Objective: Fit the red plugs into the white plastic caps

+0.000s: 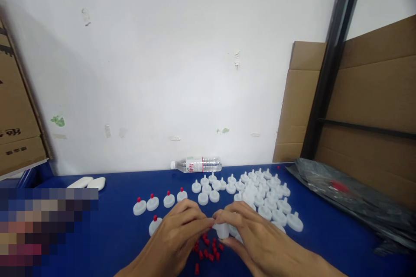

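In the head view my right hand [247,229] grips a white nozzle cap [222,230] on its side, its spout end turned toward my other hand. The fingertips of my left hand [182,229] are pinched together at that spout, where a trace of red shows; the small red tip they hold is mostly hidden. Below and between the hands lie several loose red tips [206,253]. To the left stand several white caps with red tips on their spouts [169,199]. A large cluster of white nozzle caps with bare spouts [264,212] spreads behind and beside my right hand.
A clear plastic bottle [204,164] lies on the blue table [113,225] against the wall. Two white oval objects [86,182] rest at the back left. Dark plastic sheeting [354,207] covers the right side, beside cardboard [373,95]. A cardboard box [19,108] stands left; the lower-left corner is pixelated.
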{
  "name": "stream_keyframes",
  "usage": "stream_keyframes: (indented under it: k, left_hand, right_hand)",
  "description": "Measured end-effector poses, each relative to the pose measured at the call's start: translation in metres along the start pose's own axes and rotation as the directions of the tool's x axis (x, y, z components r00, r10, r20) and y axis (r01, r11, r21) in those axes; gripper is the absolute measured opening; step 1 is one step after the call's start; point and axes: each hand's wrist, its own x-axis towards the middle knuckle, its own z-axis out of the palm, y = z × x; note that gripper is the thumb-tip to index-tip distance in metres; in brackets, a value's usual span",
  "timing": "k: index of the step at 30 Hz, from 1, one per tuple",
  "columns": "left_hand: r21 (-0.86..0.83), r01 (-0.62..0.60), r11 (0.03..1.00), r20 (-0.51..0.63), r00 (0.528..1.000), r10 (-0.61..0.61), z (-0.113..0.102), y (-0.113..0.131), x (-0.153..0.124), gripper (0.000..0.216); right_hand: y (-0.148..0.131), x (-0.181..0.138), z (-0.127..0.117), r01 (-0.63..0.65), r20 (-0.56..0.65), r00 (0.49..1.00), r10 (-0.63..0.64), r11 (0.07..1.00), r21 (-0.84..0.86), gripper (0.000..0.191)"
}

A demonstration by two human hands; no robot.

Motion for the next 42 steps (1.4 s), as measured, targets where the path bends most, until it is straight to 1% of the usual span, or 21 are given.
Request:
stream_keyframes:
  k: [3, 6, 9, 12, 14, 16, 19, 22, 25, 27, 29, 30, 32, 34, 36, 39, 42]
  left_hand:
    - [0.145, -0.015, 0.989, -0.028, 0.999, 0.019, 0.002, -0.002, -0.001, 0.032]
    - [0.25, -0.012, 0.968, -0.015, 1.0, 0.016, 0.004, 0.0, -0.001, 0.028]
    - [0.26, 0.005, 0.966, 0.033, 0.999, -0.013, 0.005, 0.004, -0.002, 0.033]
    - [0.239, 0.017, 0.971, 0.062, 0.998, -0.033, 0.005, 0.007, -0.003, 0.031]
    - [0.215, 0.013, 0.976, 0.062, 0.998, -0.027, 0.006, 0.008, -0.002, 0.027]
    - [0.204, 0.015, 0.979, 0.054, 0.998, -0.027, 0.005, 0.01, -0.001, 0.024]
    - [0.203, 0.047, 0.978, 0.055, 0.997, -0.06, 0.004, 0.013, 0.001, 0.025]
    - [0.163, 0.043, 0.986, -0.013, 0.999, -0.042, 0.003, 0.015, 0.004, 0.027]
    - [0.11, 0.021, 0.994, -0.106, 0.994, -0.009, 0.0, 0.016, 0.006, 0.023]
    - [0.103, 0.034, 0.994, -0.136, 0.991, -0.02, -0.005, 0.017, 0.007, 0.022]
    - [0.148, 0.068, 0.987, -0.175, 0.984, -0.042, -0.014, 0.015, 0.007, 0.019]
    - [0.189, 0.099, 0.977, -0.192, 0.979, -0.062, -0.02, 0.012, 0.007, 0.017]
    - [0.288, 0.161, 0.944, -0.196, 0.975, -0.107, -0.031, 0.003, 0.005, 0.017]
    - [0.384, 0.205, 0.9, -0.143, 0.976, -0.162, -0.039, -0.008, 0.003, 0.02]
    - [0.477, 0.236, 0.847, -0.067, 0.97, -0.232, -0.042, -0.019, -0.001, 0.024]
    - [0.606, 0.261, 0.752, 0.035, 0.935, -0.353, -0.04, -0.029, -0.006, 0.025]
    - [0.684, 0.24, 0.689, 0.111, 0.899, -0.424, -0.037, -0.032, -0.008, 0.023]
  right_hand:
    - [0.0, 0.0, 0.002, 0.041, -0.053, 0.998, -0.041, 0.999, 0.002, 0.039]
    - [-0.002, 0.0, 0.003, 0.015, -0.046, 0.999, -0.015, 1.0, 0.004, 0.037]
    - [-0.003, -0.001, 0.005, 0.03, -0.058, 0.998, -0.029, 0.999, 0.016, 0.04]
    - [-0.002, -0.002, 0.011, 0.072, -0.101, 0.993, -0.069, 0.997, 0.032, 0.042]
    - [-0.001, -0.002, 0.016, 0.065, -0.116, 0.991, -0.06, 0.997, 0.044, 0.041]
    - [0.0, -0.002, 0.02, 0.032, -0.107, 0.994, -0.026, 0.998, 0.052, 0.039]
    - [-0.001, -0.002, 0.021, 0.018, -0.111, 0.994, -0.013, 0.999, 0.044, 0.039]
    - [-0.005, 0.001, 0.014, 0.037, -0.141, 0.99, -0.029, 0.998, 0.052, 0.041]
    - [-0.01, 0.005, 0.004, -0.019, -0.133, 0.991, 0.033, 0.994, 0.104, 0.041]
    - [-0.011, 0.007, -0.002, -0.054, -0.127, 0.99, 0.068, 0.992, 0.111, 0.044]
    - [-0.01, 0.008, -0.007, -0.085, -0.099, 0.991, 0.093, 0.994, 0.073, 0.045]
    - [-0.008, 0.008, -0.009, -0.101, -0.073, 0.992, 0.104, 0.994, 0.048, 0.041]
    - [-0.005, 0.007, -0.012, -0.124, -0.011, 0.992, 0.124, 0.992, -0.003, 0.027]
    - [-0.002, 0.007, -0.014, -0.145, 0.047, 0.988, 0.147, 0.989, -0.043, 0.018]
    - [-0.001, 0.006, -0.013, -0.164, 0.098, 0.981, 0.17, 0.984, -0.072, 0.018]
    - [0.0, 0.005, -0.01, -0.177, 0.156, 0.969, 0.191, 0.979, -0.097, 0.018]
    - [0.003, 0.003, -0.004, -0.174, 0.191, 0.962, 0.193, 0.978, -0.115, 0.017]
